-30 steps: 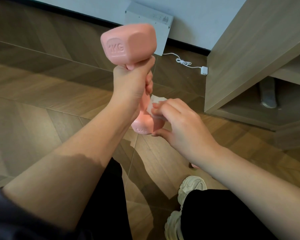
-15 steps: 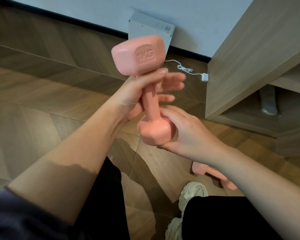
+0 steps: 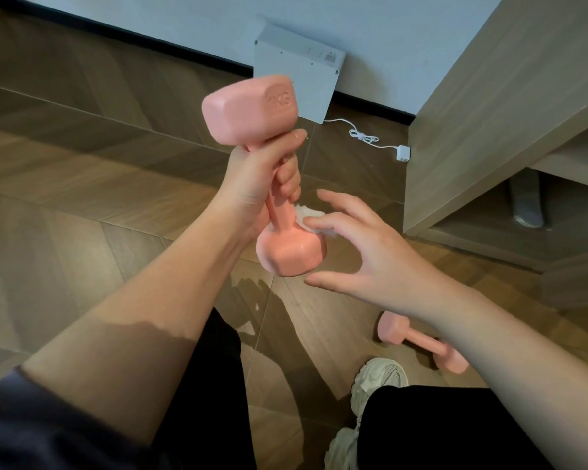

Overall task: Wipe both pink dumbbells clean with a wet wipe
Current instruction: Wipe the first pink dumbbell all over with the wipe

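The left hand (image 3: 252,188) grips the upright pink dumbbell (image 3: 252,113) by its handle; the right hand (image 3: 364,252), spread open, presses a wet wipe (image 3: 308,217) against its lower head.

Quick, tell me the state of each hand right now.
Left hand: closed around the dumbbell handle.
Right hand: open, straight fingers pressing the wet wipe against the dumbbell.

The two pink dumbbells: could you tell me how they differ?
The held dumbbell is nearly upright, aloft; the floor dumbbell lies on its side. The left hand grips the held one, the right hand presses a wet wipe to it; the floor one is untouched. Both are pink.
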Available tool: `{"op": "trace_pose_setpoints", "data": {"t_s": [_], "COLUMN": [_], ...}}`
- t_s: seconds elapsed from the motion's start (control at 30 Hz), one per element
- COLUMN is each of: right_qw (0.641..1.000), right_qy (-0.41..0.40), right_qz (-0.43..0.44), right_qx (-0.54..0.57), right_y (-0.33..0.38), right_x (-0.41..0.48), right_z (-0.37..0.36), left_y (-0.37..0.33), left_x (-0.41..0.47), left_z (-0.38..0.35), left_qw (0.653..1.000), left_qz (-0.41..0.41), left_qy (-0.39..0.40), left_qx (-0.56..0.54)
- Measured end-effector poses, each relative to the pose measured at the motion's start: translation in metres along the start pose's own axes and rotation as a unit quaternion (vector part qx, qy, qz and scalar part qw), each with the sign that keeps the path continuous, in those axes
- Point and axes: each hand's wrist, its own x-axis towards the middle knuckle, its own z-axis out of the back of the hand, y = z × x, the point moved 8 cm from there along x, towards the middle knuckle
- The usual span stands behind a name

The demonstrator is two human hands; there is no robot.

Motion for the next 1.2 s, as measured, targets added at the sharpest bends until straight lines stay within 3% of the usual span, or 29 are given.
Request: {"op": "trace_pose_setpoints", "data": {"t_s": [0.17, 0.33, 0.6, 0.8, 1.0, 1.13, 1.2], "right_qw": [0.999, 0.998, 0.993, 0.994, 0.997, 0.997, 0.997], "right_qy": [0.031, 0.023, -0.104, -0.043, -0.046, -0.009, 0.005], "right_qz": [-0.037, -0.051, 0.015, -0.014, -0.07, -0.055, -0.041], "right_qx": [0.018, -0.037, -0.059, -0.095, 0.004, 0.061, 0.072], "right_y": [-0.004, -0.006, 0.01, 0.005, -0.004, 0.0, 0.005], "right_x": [0.0, 0.005, 0.001, 0.002, 0.002, -0.001, -0.003], "right_z": [-0.004, -0.008, -0.004, -0.018, -0.008, -0.005, -0.005], "left_y": [-0.001, 0.002, 0.005, 0.008, 0.005, 0.003, 0.003], "left_x": [0.001, 0.0, -0.003, -0.006, -0.005, -0.011, -0.015], "left_z": [0.0, -0.004, 0.004, 0.007, -0.01, -0.024, -0.027], "left_qw": [1.0, 1.0, 0.997, 0.993, 0.997, 0.985, 0.984], "left_qz": [-0.002, 0.01, 0.003, 0.022, 0.07, 0.091, 0.101], "left_qy": [0.0, -0.017, -0.075, -0.117, 0.022, 0.128, 0.129], "left_qx": [-0.001, -0.014, 0.013, -0.02, -0.028, -0.072, -0.069]}}
